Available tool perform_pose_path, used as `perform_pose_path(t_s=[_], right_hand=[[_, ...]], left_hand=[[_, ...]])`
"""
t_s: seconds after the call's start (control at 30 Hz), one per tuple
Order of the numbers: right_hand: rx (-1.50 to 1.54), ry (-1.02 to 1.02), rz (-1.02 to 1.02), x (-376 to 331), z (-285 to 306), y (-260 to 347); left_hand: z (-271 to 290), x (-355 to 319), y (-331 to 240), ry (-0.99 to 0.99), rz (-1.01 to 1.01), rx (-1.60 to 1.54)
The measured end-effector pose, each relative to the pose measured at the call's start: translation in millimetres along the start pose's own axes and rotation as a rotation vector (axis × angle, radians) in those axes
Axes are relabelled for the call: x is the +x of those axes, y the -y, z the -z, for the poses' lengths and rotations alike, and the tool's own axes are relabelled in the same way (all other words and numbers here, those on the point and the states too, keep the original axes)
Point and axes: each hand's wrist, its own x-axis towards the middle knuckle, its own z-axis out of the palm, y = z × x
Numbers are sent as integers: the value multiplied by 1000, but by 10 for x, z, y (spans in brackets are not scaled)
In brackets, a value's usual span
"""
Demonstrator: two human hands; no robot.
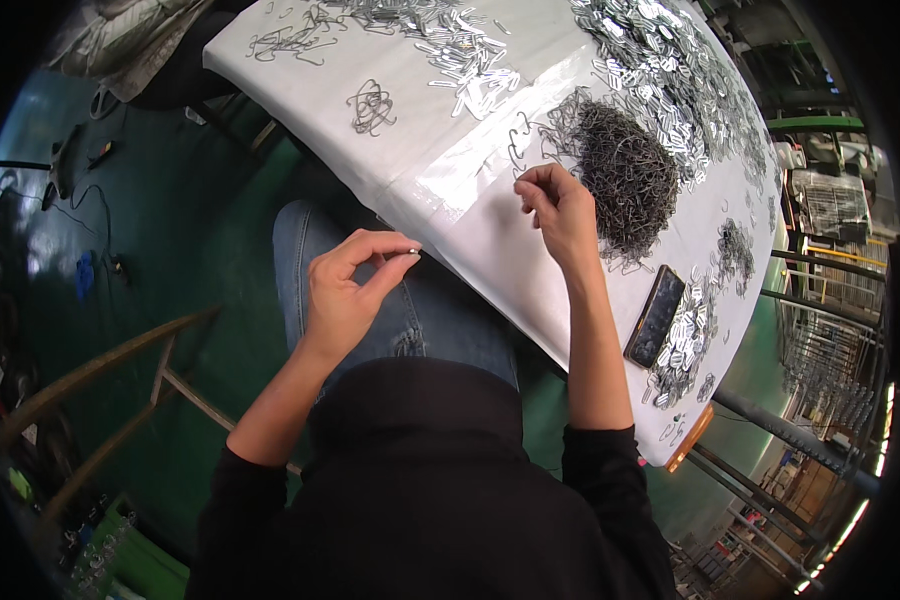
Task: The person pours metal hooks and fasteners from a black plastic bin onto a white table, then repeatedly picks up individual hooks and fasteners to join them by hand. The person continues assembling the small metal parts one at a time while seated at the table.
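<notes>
My left hand (350, 285) is over my lap beside the table's edge, with thumb and forefinger pinched on a small shiny metal piece (414, 251). Most of that piece is hidden by the fingertips. Above the white-covered table (500, 240), my right hand (560, 205) is closed, its fingers curled toward the thumb. What it holds, if anything, I cannot make out. A few loose wire hooks (518, 143) lie just beyond its fingertips. To its right rises a dark heap of wire hooks (625, 175).
Flat shiny metal pieces (660, 80) cover the far right of the table, with another batch (470, 70) at the far side. A small hook cluster (372, 107) lies to the left. A phone (656, 316) rests near the right edge. Another person's clothing (135, 50) shows at upper left.
</notes>
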Motion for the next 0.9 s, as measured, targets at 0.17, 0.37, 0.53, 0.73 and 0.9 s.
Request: perform_pose_path(t_s=[0.17, 0.37, 0.53, 0.73, 0.9], right_hand=[[714, 78, -136, -492, -290, 432], [805, 77, -96, -743, -469, 659], [807, -16, 12, -701, -569, 644], [679, -202, 254, -775, -705, 591], [622, -242, 384, -786, -707, 484]], left_hand=[[-40, 3, 9, -32, -14, 9], [-69, 19, -20, -54, -106, 15], [-104, 17, -67, -53, -90, 39], [-140, 52, -22, -100, -180, 99], [-125, 708, 263, -171, -334, 402]])
